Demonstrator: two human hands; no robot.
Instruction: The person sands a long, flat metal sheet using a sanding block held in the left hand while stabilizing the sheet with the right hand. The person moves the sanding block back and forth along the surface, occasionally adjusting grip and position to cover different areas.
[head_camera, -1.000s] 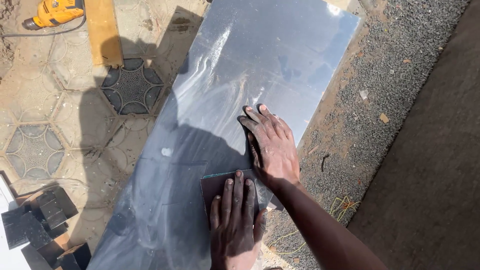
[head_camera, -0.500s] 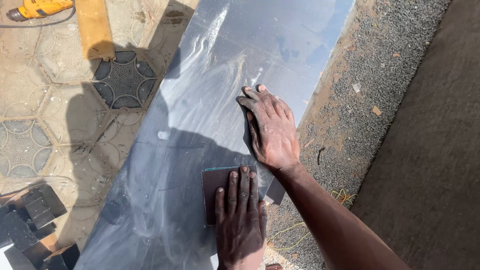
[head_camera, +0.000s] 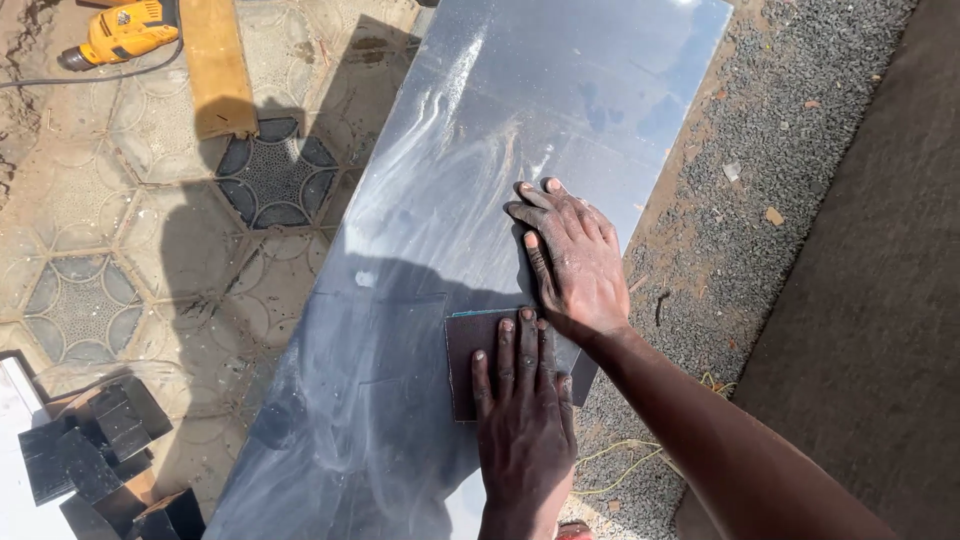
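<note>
Sheet metal panel (head_camera: 480, 200) lay flat on the ground, running diagonally between patterned hexagonal paving (head_camera: 110, 260) and a gravel strip (head_camera: 780, 150), surface smeared with pale sanding haze. Left hand (head_camera: 525, 420) was flat, fingers extended, pressing a dark sandpaper sheet (head_camera: 468, 362) onto the panel near its right edge; no curl around it, palm pressure only. Right hand (head_camera: 572, 262) was spread open, palm down on bare metal just above the sandpaper, holding nothing. Yellow power tool (head_camera: 118, 32) sat well apart, top left. Dark blocks (head_camera: 95, 450) bottom left.
</note>
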